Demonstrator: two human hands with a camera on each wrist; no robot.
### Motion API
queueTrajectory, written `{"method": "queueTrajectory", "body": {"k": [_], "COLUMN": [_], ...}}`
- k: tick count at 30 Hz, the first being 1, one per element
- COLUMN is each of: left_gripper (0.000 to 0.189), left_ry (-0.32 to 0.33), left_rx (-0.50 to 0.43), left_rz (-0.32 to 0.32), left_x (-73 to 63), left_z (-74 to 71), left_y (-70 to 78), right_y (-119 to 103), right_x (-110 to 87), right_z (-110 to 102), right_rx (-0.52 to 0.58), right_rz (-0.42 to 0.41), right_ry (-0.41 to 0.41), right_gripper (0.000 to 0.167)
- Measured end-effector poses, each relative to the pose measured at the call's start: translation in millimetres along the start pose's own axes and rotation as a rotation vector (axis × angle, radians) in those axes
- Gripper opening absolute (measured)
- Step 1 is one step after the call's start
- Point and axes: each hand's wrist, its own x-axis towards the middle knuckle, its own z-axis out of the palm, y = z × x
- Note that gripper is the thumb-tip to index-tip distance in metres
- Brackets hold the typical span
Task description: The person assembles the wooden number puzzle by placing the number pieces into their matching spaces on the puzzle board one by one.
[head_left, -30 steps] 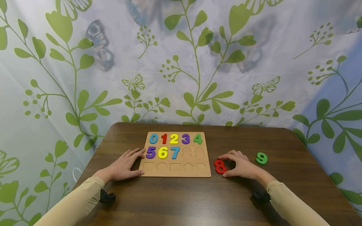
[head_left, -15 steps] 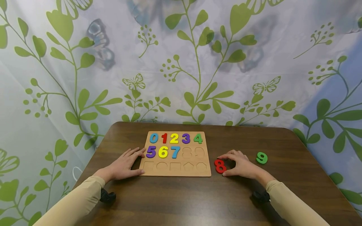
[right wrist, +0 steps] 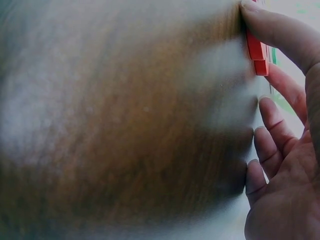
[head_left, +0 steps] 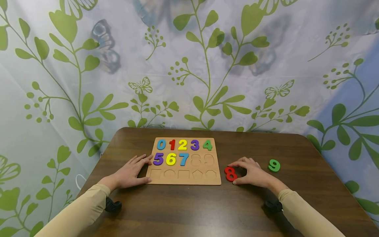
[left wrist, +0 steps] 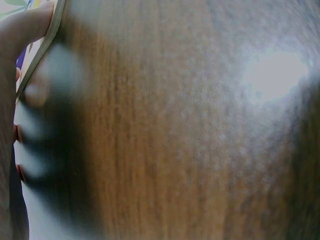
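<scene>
On the brown table lies a wooden number puzzle board [head_left: 171,180], with the numbers 0 to 7 seated in their recesses. The 8 and 9 outlines and the bottom row of shape recesses are bare. My left hand [head_left: 130,174] rests at the board's left side, thumb by the near corner and fingertips touching the edge; its fingers are fairly straight. To the right of the board, my right hand [head_left: 251,173] pinches the red number 8 [head_left: 230,174] between thumb and index finger. In the right wrist view the red piece [right wrist: 257,50] shows against the thumb, the other fingers loosely bent.
A green number 9 [head_left: 274,165] lies on the table [head_left: 189,210] to the right, beyond my right hand. Behind the table's far edge hangs a leaf-patterned cloth [head_left: 165,98]. A white cable [head_left: 79,181] hangs at the left.
</scene>
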Motion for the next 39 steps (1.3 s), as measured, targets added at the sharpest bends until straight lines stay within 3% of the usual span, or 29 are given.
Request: {"method": "queueTrajectory", "body": {"k": [39], "left_gripper": [0.070], "left_ry": [0.007], "left_rx": [-0.003], "left_rz": [-0.002], "left_x": [-1.4], "left_z": [-3.6], "left_y": [5.2], "right_y": [-5.1], "right_x": [-2.0], "right_z": [-0.7], "right_rx": [-0.035], "right_rz": [0.002], "right_ry": [0.025], "right_gripper": [0.062]}}
